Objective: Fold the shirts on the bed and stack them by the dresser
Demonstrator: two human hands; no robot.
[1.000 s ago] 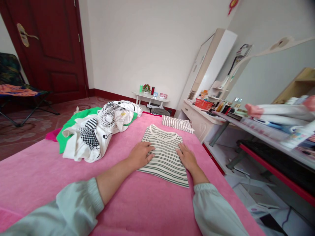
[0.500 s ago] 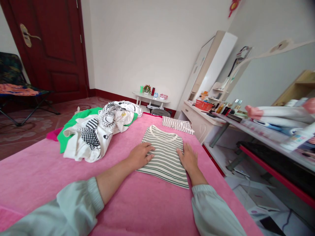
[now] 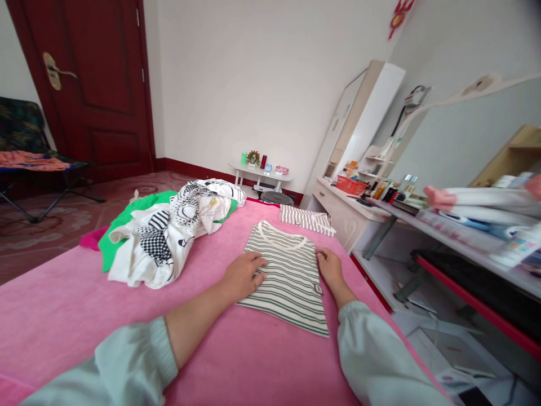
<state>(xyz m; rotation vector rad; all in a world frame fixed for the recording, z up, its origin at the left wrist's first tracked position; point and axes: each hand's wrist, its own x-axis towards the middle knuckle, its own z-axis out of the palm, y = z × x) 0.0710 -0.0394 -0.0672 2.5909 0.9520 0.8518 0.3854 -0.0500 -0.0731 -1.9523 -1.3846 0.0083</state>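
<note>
A cream shirt with dark green stripes (image 3: 287, 282) lies folded flat, its round collar facing away from me and a small label showing near its right edge. My left hand (image 3: 244, 275) rests open on the shirt's left side, fingers lightly spread. At the upper right edge of the same shirt, my right hand (image 3: 332, 268) has its fingers curled in, the tips closed on the fabric's border. Just beyond the collar is another folded striped garment (image 3: 306, 219).
A loose heap of clothes (image 3: 169, 231), white with black print, green and magenta, covers the far left of the pink bedspread (image 3: 253, 361). On the right stand a crowded dressing table (image 3: 397, 211) and a red-edged bench (image 3: 477, 299). A folding chair (image 3: 34, 158) sits by the door.
My right hand has gone from lying flat on the shirt to curling its fingers at the right edge, uncovering the label. My left hand stays on the shirt. The view has shifted slightly.
</note>
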